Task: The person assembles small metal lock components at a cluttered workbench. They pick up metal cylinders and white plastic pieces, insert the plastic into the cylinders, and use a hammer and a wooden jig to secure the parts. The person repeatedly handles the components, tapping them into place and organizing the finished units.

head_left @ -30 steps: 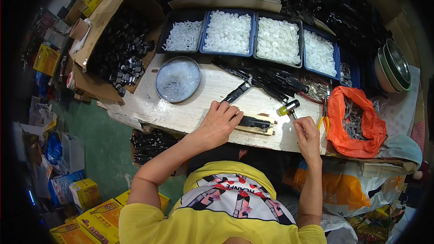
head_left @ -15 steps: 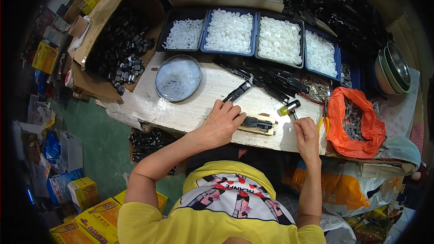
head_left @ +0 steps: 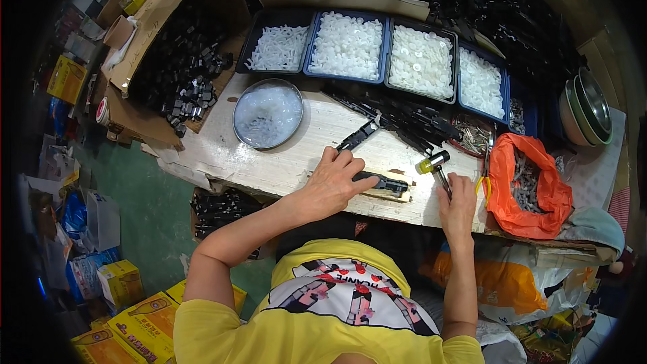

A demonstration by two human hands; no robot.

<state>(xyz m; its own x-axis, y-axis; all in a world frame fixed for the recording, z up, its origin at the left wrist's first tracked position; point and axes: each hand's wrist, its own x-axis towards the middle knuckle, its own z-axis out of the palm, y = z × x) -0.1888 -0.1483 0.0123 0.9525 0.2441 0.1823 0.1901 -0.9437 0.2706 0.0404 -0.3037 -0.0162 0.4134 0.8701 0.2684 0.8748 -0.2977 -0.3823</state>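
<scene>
Green floor [head_left: 145, 192] lying below, wooden workbench [head_left: 269, 162] standing over it, cardboard boxes [head_left: 121, 296] crowding the left side, even light falling.

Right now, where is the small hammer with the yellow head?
In the head view, the small hammer is in the right hand at the bench's near right, between the black part and the orange bag.
</scene>
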